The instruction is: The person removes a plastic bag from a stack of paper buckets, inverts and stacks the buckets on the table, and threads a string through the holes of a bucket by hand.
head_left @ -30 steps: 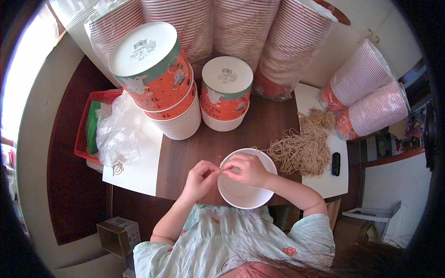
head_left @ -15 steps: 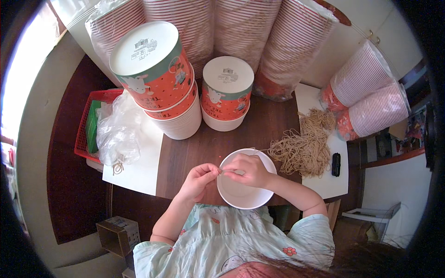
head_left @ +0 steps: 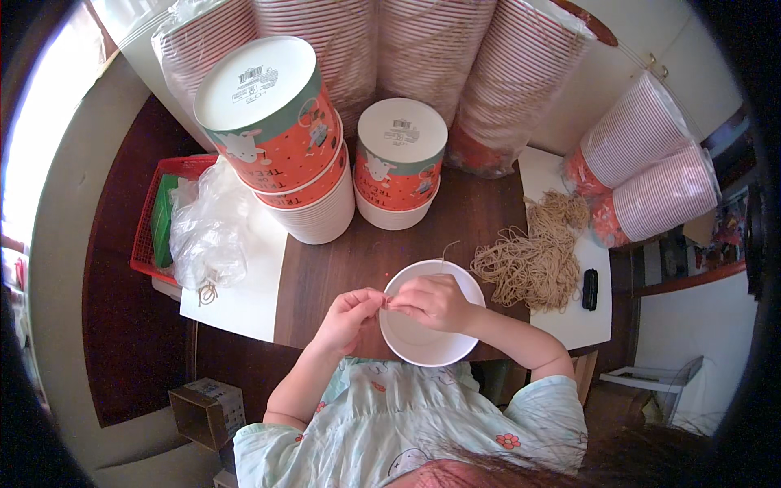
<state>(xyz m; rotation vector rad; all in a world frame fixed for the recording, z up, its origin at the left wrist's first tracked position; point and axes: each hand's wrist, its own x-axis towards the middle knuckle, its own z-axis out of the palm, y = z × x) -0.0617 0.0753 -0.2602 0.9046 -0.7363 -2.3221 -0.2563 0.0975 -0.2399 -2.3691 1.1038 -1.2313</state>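
Note:
A white paper bucket [head_left: 423,346] stands open side up at the table's front edge, close to my body. At its left rim my left hand [head_left: 348,319] and my right hand [head_left: 435,302] meet, both closed in a pinch. Their fingertips hold what looks like a thin piece of tan twine, mostly hidden by the fingers. My right hand lies over the bucket's mouth. Past the far rim a loose strand of twine [head_left: 444,250] curls up. Right of the bucket lies a tangled heap of the same twine [head_left: 533,256].
Upside-down orange and green printed buckets [head_left: 281,154] form a tall stack, beside a shorter stack [head_left: 400,183]. Plastic-wrapped bucket stacks [head_left: 521,73] line the back. A red basket [head_left: 145,236] and clear plastic bag [head_left: 213,228] sit left; a black object [head_left: 590,289] lies right.
The strand beyond the bucket has shifted from lying toward the heap to curling upward. My right fingers have drawn closer together beside the left fingertips.

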